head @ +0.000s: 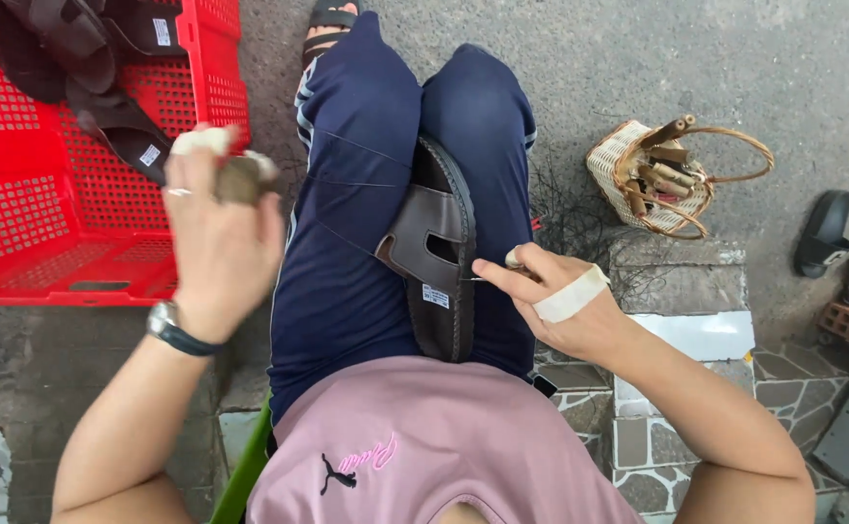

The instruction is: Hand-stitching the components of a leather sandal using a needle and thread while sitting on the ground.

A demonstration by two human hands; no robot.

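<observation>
— Where's the brown sandal point(436, 260)?
— Clamped between my knees. My right hand point(562, 301) pinches a thin tool at its edge; my left hand point(221, 228) grips a small brown block. I'd judge trimming midway; more sandals sit in the red crate point(46, 213).

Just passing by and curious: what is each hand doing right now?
Left hand: raised, closed around a small brownish object.
Right hand: pinching a thin tool against the brown sandal on the lap.
</observation>
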